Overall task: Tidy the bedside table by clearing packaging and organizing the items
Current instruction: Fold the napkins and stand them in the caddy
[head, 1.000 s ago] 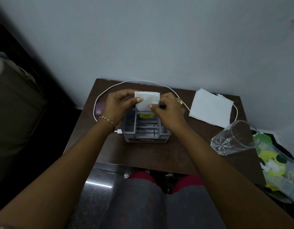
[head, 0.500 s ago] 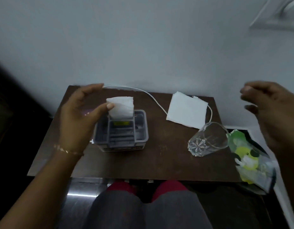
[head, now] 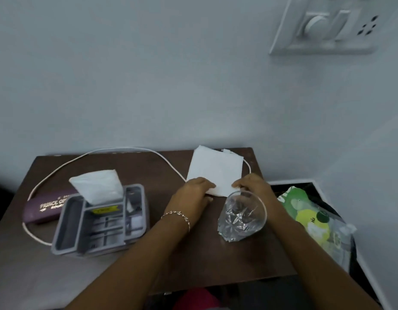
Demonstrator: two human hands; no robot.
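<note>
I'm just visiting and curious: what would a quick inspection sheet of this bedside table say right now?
Surface: brown table, dimly lit.
Job's things: grey organizer holds an upright folded tissue; a flat tissue lies at the back right; glass sits in front of the right hand.
Clutter: purple case partly behind the organizer; green packet beyond the table's right edge.
Hands: left hand and right hand touch the flat tissue's near edge; grip unclear.
Cables: white cable loops along the back to the flat tissue.
Surroundings: switch plate on the wall.
</note>
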